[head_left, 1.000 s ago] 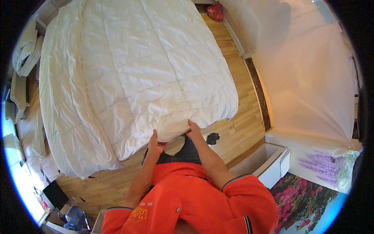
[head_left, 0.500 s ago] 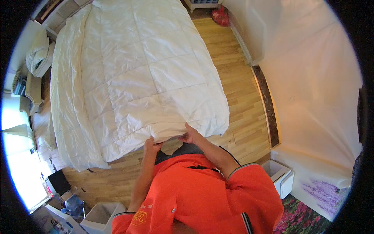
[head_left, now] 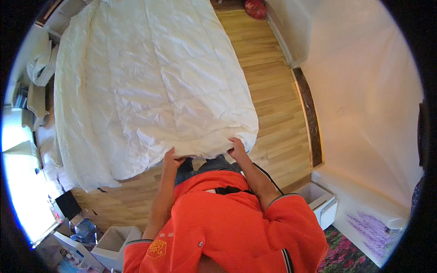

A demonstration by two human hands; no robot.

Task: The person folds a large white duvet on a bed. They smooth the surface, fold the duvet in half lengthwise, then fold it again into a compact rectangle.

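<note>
A large white quilted comforter [head_left: 145, 82] covers the bed and hangs over its near and left sides. My left hand [head_left: 172, 159] grips its near edge, thumb on top and fingers curled beneath. Further right along that edge, my right hand [head_left: 236, 148] pinches the cloth close to the near right corner. Between both hands the edge is drawn up in a rolled fold toward my waist. The bed under the comforter is hidden.
Wood flooring [head_left: 268, 91] runs along the bed's right side, by a pale wall. White open bins [head_left: 114, 241] stand behind me at left, another [head_left: 318, 200] at right. A red bag [head_left: 256, 9] lies at the far end. Folded white bedding [head_left: 41, 68] sits at far left.
My right hand has shifted right along the comforter's edge, widening the gap between my hands. The left hand still holds on. The whole view has moved slightly.
</note>
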